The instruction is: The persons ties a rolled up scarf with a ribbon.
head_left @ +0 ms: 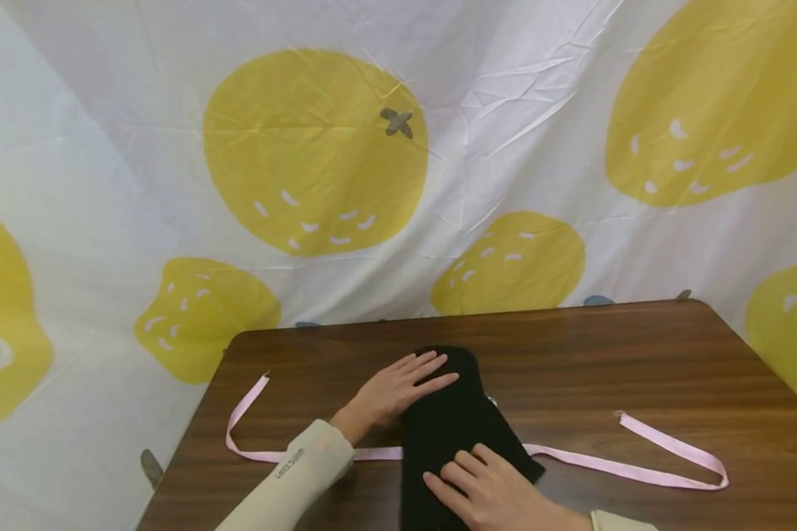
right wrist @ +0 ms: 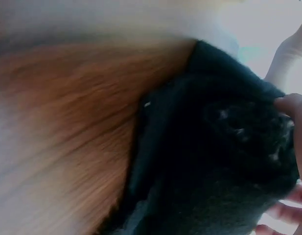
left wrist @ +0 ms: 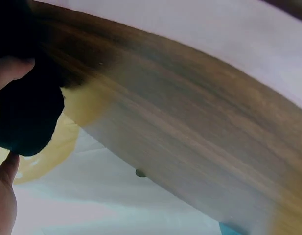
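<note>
A piece of black cloth (head_left: 448, 420) with a rounded far end lies on the wooden table, across a pink ribbon (head_left: 627, 472). My left hand (head_left: 388, 387) rests on its far part, fingers straight and a little spread. Nearer to me, my right hand (head_left: 494, 490) holds the cloth with bent fingers. In the right wrist view the thumb (right wrist: 291, 104) touches the cloth's near face, while fingers show behind its edge. The left wrist view catches the rounded dark end of the cloth (left wrist: 31, 117), with part of a hand beside it.
The ribbon's left end (head_left: 239, 420) curves toward the back of the table; its right end doubles back in a loop. Behind the brown table (head_left: 571, 361) hangs a white curtain (head_left: 372, 287) printed with yellow fruit.
</note>
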`<state>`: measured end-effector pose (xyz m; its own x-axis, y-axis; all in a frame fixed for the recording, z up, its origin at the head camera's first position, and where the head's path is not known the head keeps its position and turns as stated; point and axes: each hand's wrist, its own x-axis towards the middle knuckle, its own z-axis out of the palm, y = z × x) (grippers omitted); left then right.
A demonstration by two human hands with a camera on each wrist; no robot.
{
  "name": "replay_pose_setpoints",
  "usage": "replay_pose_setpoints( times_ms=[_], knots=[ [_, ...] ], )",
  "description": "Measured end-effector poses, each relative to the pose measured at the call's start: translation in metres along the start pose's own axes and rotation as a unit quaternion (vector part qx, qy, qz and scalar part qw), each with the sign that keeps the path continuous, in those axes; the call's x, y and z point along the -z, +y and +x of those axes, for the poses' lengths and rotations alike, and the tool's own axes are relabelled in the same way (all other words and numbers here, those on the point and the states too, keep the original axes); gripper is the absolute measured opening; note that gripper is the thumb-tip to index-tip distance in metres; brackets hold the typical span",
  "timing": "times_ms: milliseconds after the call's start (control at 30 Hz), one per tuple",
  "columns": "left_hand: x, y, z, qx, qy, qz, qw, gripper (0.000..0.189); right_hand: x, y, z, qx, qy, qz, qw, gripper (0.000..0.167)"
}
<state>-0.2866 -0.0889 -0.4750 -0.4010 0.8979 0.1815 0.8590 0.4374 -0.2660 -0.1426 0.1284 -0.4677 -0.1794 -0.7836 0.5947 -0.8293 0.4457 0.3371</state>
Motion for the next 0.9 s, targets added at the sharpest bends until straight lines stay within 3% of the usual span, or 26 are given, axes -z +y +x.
replay_pose_setpoints(
  times_ms=[300,567,900],
  knots=[
    [-0.001,0.002,-0.002,0.011,-0.022,-0.020,0.9995,0.084,-0.007,0.002,-0.011,-0.001,0.003,0.025,0.9997,0.060],
    [-0.001,0.003,-0.003,0.023,-0.031,-0.018,0.9991,0.086,-0.012,0.000,-0.014,0.007,-0.001,0.026,0.9996,0.055],
    [-0.003,0.004,-0.007,0.028,-0.016,-0.026,0.9991,0.084,-0.016,-0.005,-0.019,0.003,-0.024,0.041,0.9989,0.063]
  ],
)
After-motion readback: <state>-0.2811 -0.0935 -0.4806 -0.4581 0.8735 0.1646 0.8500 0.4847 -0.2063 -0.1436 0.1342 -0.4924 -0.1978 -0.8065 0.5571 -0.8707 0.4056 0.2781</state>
